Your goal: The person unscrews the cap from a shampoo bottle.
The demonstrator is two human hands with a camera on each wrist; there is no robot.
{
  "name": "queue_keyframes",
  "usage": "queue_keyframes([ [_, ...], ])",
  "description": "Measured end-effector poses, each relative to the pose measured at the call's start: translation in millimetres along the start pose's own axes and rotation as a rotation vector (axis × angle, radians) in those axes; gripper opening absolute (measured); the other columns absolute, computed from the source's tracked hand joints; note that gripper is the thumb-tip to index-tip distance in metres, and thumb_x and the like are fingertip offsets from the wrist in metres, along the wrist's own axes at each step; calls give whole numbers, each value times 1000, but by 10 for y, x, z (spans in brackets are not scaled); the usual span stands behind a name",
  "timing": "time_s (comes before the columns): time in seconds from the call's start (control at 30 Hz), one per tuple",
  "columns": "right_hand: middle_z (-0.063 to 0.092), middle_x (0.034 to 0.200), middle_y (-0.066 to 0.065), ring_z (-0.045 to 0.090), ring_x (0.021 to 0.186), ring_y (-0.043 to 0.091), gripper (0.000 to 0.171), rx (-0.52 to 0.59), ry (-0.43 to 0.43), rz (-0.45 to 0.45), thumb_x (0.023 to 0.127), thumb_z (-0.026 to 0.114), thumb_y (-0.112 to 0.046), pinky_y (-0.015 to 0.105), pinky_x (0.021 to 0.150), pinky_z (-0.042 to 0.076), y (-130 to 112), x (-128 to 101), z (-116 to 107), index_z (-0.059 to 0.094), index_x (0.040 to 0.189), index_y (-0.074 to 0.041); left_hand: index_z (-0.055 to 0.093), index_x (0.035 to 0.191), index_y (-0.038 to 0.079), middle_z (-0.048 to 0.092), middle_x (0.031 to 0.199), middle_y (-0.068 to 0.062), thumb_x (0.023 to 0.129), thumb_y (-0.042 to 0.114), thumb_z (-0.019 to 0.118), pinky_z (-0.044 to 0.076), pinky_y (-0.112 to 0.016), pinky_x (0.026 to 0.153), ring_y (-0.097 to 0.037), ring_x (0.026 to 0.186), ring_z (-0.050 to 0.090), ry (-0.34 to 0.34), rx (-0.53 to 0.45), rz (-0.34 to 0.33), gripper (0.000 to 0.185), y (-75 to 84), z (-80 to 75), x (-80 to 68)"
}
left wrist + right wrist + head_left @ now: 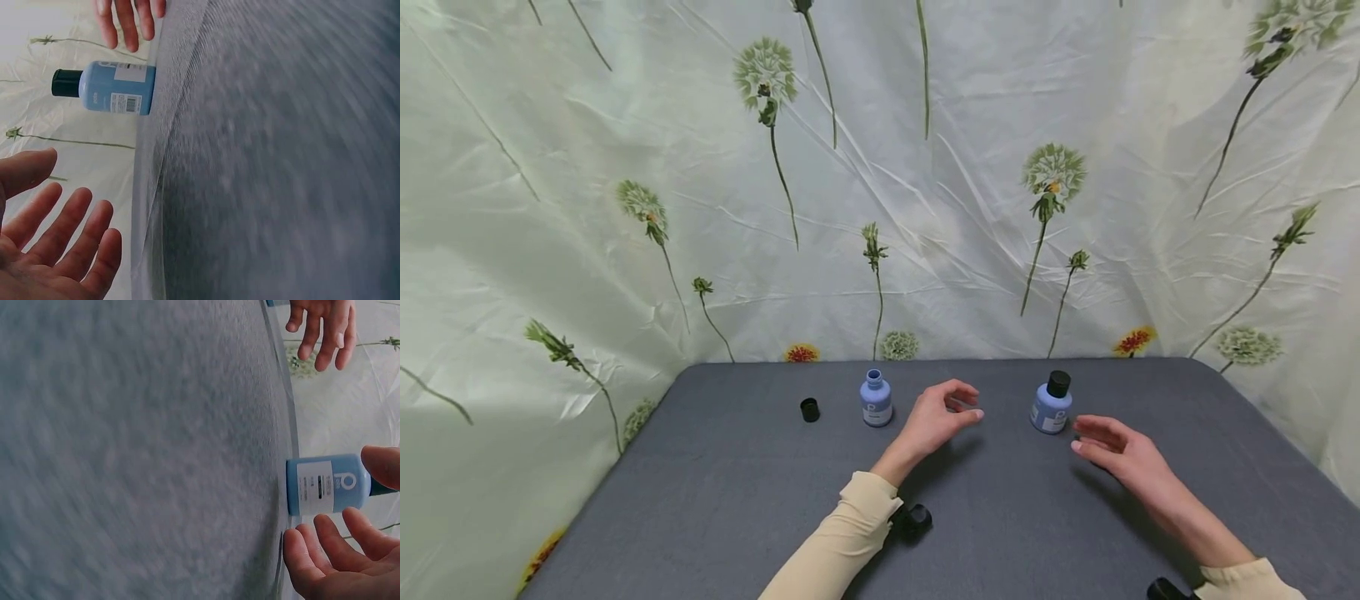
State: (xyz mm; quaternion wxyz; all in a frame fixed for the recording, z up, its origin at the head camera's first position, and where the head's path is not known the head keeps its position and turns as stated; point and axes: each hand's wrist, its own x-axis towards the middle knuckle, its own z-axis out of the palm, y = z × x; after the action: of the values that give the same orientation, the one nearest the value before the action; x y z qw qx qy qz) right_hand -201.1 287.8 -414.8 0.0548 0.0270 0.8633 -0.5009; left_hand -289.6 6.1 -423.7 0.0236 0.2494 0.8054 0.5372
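Right hand is held open, nothing gripped, just beside the small blue plastic bottle w/ black screw cap, upright on the grey table. Left hand is relaxed, empty. Bottle judged light, rigid, smooth; body to be gripped at label. Farther left, 1 uncapped blue bottle.

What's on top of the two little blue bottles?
The bottle on the right wears a black cap. The bottle on the left has nothing on its open neck; a loose black cap sits beside it. What's inside either bottle can't be seen.
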Motion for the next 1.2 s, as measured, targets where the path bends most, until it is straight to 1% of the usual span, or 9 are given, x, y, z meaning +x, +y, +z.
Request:
queue_keyframes([
  [0.13, 40, 145, 31, 41, 131, 45, 72, -28, 12, -9, 98, 61, -39, 53, 98, 43, 12, 38, -39, 34, 147, 7, 68, 118, 7, 68, 108, 4, 90, 20, 74, 51, -28, 75, -9, 92, 63, 0, -2, -13, 31, 14, 57, 30],
  [0.33, 42, 143, 32, 42, 130, 46, 69, -44, 30, -70, 97, 63, -35, 55, 99, 41, 31, 100, -58, 36, 144, 8, 68, 119, 10, 68, 108, 5, 91, 20, 73, 51, -29, 77, -8, 93, 63, 10, 11, -13, 30, 37, 127, 118],
  [0.47, 42, 143, 31, 42, 130, 46, 69, -40, 26, -104, 97, 64, -34, 54, 99, 41, 58, 168, -78, 37, 145, 8, 69, 117, 13, 68, 106, 5, 91, 16, 71, 51, -29, 78, -9, 92, 63, 40, -25, -4, 26, 44, 196, 194],
  [0.6, 41, 145, 30, 41, 132, 45, 70, -22, 4, -112, 96, 65, -34, 55, 100, 40, 70, 237, -96, 35, 147, 5, 70, 114, 16, 68, 104, 6, 90, 14, 72, 51, -29, 78, -9, 92, 63, 72, -68, -3, 25, 65, 273, 263],
  [0.8, 39, 146, 31, 40, 133, 46, 76, -20, -15, -116, 95, 66, -37, 58, 101, 39, 45, 303, -85, 32, 149, 4, 70, 115, 12, 69, 103, 6, 88, 15, 75, 51, -28, 78, -8, 92, 63, 92, -114, -12, 27, 128, 395, 352],
  [1.0, 44, 141, 32, 44, 129, 46, 77, -36, 3, -125, 94, 68, -37, 56, 99, 42, -7, 356, -51, 32, 147, 7, 69, 117, 7, 69, 105, 4, 90, 18, 74, 50, -25, 79, -6, 93, 62, 71, -86, 8, 30, 177, 530, 427],
  [1.07, 45, 141, 32, 45, 129, 46, 78, -41, 6, -123, 93, 69, -36, 56, 99, 42, -10, 376, -45, 33, 147, 8, 69, 118, 7, 69, 106, 4, 90, 18, 74, 50, -25, 79, -6, 93, 63, 71, -87, 16, 31, 189, 567, 453],
  [1.2, 44, 142, 32, 43, 130, 47, 81, -52, -2, -113, 92, 70, -36, 56, 99, 42, 7, 433, -43, 31, 147, 9, 69, 117, 9, 69, 106, 6, 89, 18, 75, 51, -24, 79, -6, 93, 63, 87, -107, 24, 30, 219, 631, 518],
])
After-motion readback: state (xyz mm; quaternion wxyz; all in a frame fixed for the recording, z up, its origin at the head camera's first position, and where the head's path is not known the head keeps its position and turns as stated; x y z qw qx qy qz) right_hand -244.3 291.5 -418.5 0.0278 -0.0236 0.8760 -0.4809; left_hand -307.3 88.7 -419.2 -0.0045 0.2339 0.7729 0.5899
